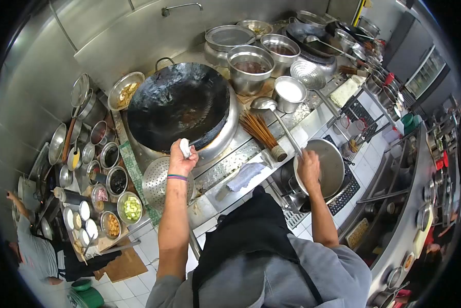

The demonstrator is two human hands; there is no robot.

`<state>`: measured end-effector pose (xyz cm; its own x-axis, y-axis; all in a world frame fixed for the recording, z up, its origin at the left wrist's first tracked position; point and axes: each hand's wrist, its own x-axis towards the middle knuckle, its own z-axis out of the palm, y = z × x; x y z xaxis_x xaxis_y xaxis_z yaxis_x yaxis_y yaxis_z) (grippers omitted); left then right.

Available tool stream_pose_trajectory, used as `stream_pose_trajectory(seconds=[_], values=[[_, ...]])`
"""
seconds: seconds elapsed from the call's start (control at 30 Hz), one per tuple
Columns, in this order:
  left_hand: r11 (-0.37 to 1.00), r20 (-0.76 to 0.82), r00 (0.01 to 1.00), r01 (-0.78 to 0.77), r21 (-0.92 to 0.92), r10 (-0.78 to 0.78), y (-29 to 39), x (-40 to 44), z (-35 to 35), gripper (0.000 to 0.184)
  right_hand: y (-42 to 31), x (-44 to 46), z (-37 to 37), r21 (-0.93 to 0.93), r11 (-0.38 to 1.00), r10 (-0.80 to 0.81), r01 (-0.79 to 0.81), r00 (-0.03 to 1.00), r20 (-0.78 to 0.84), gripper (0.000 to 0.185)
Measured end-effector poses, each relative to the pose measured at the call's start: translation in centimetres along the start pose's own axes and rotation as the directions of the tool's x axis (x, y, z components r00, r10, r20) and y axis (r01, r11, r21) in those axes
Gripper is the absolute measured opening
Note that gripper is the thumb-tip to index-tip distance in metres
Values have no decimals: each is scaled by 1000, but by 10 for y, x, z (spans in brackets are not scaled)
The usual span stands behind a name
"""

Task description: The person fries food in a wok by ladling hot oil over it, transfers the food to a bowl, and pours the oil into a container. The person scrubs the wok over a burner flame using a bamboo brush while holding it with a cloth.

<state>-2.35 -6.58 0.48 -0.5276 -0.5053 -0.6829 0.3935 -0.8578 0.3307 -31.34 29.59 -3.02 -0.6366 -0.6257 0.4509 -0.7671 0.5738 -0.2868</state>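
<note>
My left hand (181,161) is closed around a folded white cloth (184,148) at the near rim of a large black wok (176,105). Whether a wok handle sits inside the cloth is hidden. The wok rests on a round steel burner stand, dark and glossy inside. My right hand (309,169) grips the handle of a long steel ladle (287,128). The ladle's bowl lies near a pot of white contents (289,90). Below that hand stands a big steel stockpot (329,164). A bamboo wok brush (261,131) lies between wok and ladle.
A perforated strainer (163,180) sits left of my left forearm. Bowls of ingredients, including chopped green pieces (132,208), crowd the left side. A blue-grey cloth (247,176) lies on the counter edge. Another person (35,246) stands at far left. Steel pots (250,69) line the back.
</note>
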Motion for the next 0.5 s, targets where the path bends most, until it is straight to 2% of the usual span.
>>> stream_pose_trajectory(seconds=[0.07, 0.1, 0.17, 0.23, 0.27, 0.3, 0.33, 0.37, 0.4, 0.43, 0.47, 0.5], values=[[999, 46, 999, -14, 31, 12, 1, -8, -1, 24, -7, -31, 16, 218, 974, 25, -61, 986, 165, 28], [999, -3, 1000, 10, 47, -10, 3, -13, 6, 25, -11, -48, 32, 351, 932, -5, -88, 967, 255, 24], [995, -101, 993, 65, 70, -58, 3, -25, 22, 27, -20, -71, 62, 482, 867, -119, -129, 885, 451, 21], [998, -103, 994, 37, 60, -31, 8, -24, 23, 30, -6, -87, 120, 401, 882, -62, -248, 782, 620, 23], [998, -119, 993, 2, 60, 5, 8, -17, 21, 31, 9, -93, 169, 377, 803, 85, -462, 715, 694, 23], [998, -140, 989, -30, 62, 38, 6, -13, 20, 31, 24, -99, 216, 339, 669, 235, -661, 621, 748, 23], [993, -177, 980, -73, 96, 89, 2, -18, 25, 24, 38, -105, 262, 294, 503, 372, -813, 511, 775, 24], [995, -145, 989, -26, 100, 41, 4, -15, 17, 21, 26, -79, 239, 268, 96, 389, -959, 284, 876, 26], [994, -113, 994, 19, 103, -7, 10, -10, 4, 18, 45, -81, 282, 318, -231, 296, -920, 244, 923, 24], [993, -80, 995, 61, 105, -53, 12, -6, -1, 15, 67, -87, 332, 280, -539, 200, -795, 202, 959, 23], [996, -138, 989, 65, 61, -56, 3, -16, 14, 11, 70, -75, 325, 278, -585, 235, -762, 168, 957, 23], [997, -127, 991, 53, 61, -45, -3, -20, 20, 12, 70, -64, 318, 295, -592, 268, -750, 162, 950, 23]])
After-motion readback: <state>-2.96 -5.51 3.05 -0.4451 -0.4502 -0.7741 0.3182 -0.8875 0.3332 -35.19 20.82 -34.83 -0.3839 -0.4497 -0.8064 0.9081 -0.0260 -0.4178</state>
